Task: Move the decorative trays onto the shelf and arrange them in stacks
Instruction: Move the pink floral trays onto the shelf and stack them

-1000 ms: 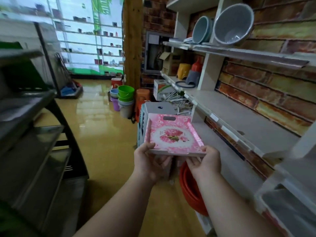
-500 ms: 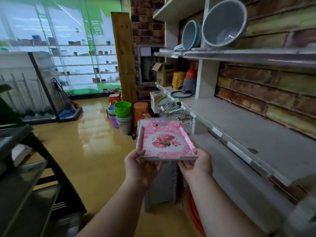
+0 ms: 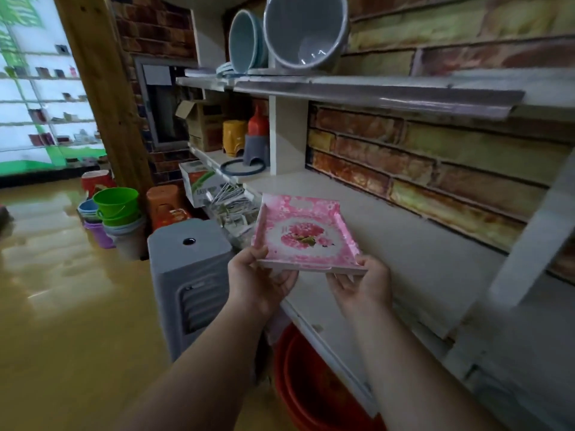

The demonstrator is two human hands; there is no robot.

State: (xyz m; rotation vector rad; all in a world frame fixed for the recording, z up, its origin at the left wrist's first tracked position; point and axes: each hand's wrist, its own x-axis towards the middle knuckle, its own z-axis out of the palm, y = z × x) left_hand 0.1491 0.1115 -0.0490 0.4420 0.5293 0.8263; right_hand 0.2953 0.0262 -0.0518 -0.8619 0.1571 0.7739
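A pink rectangular tray [image 3: 303, 234] with a rose picture in its middle is held flat in front of me, over the front edge of the white middle shelf [image 3: 413, 253]. My left hand [image 3: 258, 281] grips the tray's near left corner, thumb on the rim. My right hand [image 3: 362, 286] holds the near right corner from below, fingers curled under the edge. Whether it is one tray or a stack cannot be told from the edge.
Grey basins [image 3: 305, 29] lean on the upper shelf. A grey plastic stool [image 3: 191, 275] stands left of my arms, red tubs [image 3: 314, 390] sit under the shelf. Stacked green and blue buckets [image 3: 116, 206] are on the floor. A wooden post [image 3: 102, 88] stands behind.
The tray and both hands have moved right and forward, from over the floor and stool to the shelf's front edge. My view has turned towards the shelf.
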